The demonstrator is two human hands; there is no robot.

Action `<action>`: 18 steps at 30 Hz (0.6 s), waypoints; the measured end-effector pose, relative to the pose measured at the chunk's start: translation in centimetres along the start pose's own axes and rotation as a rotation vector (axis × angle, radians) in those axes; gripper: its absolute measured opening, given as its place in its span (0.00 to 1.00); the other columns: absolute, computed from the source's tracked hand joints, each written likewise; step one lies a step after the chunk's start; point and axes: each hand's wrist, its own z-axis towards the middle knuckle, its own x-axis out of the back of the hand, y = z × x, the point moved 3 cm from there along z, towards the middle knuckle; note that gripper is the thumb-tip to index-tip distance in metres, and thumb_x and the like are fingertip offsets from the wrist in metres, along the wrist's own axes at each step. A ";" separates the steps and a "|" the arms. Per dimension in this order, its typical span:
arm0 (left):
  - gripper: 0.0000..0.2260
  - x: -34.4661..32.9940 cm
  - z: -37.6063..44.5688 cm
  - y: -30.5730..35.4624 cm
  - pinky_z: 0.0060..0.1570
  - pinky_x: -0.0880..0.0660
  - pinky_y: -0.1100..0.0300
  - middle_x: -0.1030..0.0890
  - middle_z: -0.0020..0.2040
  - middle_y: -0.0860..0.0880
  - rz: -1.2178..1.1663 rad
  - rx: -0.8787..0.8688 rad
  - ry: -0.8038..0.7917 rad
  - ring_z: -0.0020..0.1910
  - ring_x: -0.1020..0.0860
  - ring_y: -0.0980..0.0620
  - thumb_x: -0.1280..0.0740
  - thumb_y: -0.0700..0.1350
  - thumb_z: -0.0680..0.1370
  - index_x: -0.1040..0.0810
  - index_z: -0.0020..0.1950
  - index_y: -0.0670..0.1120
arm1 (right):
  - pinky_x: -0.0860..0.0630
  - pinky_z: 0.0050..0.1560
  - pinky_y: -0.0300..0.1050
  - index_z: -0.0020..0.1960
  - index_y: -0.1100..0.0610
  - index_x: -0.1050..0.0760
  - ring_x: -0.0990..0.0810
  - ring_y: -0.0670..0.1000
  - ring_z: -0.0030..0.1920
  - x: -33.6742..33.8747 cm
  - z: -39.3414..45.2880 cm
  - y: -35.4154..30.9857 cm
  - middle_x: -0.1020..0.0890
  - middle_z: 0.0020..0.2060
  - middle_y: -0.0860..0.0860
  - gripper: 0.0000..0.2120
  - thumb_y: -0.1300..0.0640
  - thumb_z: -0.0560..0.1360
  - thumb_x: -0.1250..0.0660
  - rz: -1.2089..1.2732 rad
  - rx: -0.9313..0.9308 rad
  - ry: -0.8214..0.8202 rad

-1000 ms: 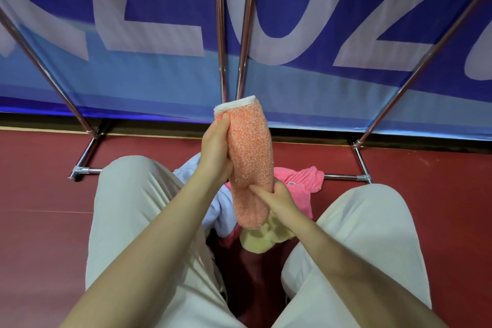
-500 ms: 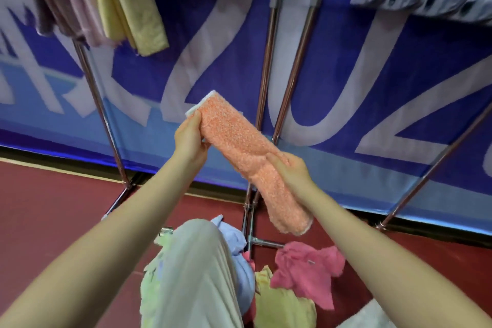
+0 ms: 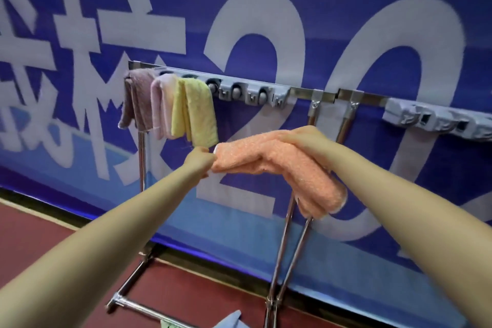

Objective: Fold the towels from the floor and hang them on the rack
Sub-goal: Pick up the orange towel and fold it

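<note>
I hold a folded orange towel level in front of the rack, a little below its top bar. My left hand pinches the towel's left end. My right hand lies over the towel's middle with fingers curled on it, and the right end droops down past it. The metal rack carries grey clips along its bar. Three folded towels hang at its left end: a mauve towel, a pink towel and a yellow towel.
A blue banner with big white characters stands right behind the rack. Chrome legs and a floor foot stand on the red floor. A corner of a blue towel shows at the bottom edge.
I have risen from the floor pile to the rack's top bar. The orange towel went from upright to level, and my right hand moved from its lower end to its middle.
</note>
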 end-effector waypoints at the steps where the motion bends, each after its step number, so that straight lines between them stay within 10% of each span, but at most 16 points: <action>1: 0.14 0.2 0.5 0.6 0.34 0.27 0.60 0.24 0.46 0.42 0.026 -0.015 0.028 0.38 0.27 0.48 0.36 0.44 0.71 0.22 0.55 0.43 | 0.20 0.46 0.48 0.46 0.57 0.17 0.16 0.51 0.42 0.2 1.0 -1.0 0.14 0.41 0.54 0.15 0.46 0.68 0.27 -0.011 0.004 0.001; 5: 0.11 0.1 1.4 4.4 0.44 0.32 0.55 0.28 0.40 0.46 -0.056 -0.185 0.047 0.42 0.30 0.49 0.42 0.42 0.78 0.29 0.37 0.53 | 0.22 0.48 0.49 0.48 0.59 0.18 0.18 0.53 0.43 -0.2 5.0 -5.2 0.16 0.43 0.55 0.15 0.48 0.70 0.29 -0.035 0.046 -0.018; 15: 0.11 0.6 7.8 9.3 0.40 0.21 0.65 0.18 0.42 0.52 -0.463 -0.268 -0.115 0.41 0.19 0.55 0.42 0.49 0.83 0.22 0.48 0.49 | 0.23 0.50 0.46 0.46 0.52 0.18 0.19 0.51 0.49 -2.6 13.4 -13.0 0.17 0.48 0.51 0.09 0.47 0.74 0.32 -0.027 0.209 -0.082; 18: 0.14 1.4 8.0 11.1 0.35 0.29 0.76 0.27 0.32 0.52 -0.566 -0.272 -0.127 0.35 0.25 0.57 0.39 0.40 0.82 0.29 0.35 0.45 | 0.23 0.57 0.50 0.50 0.52 0.17 0.19 0.52 0.52 -3.7 15.4 -13.9 0.17 0.50 0.51 0.12 0.46 0.73 0.31 -0.085 0.214 -0.178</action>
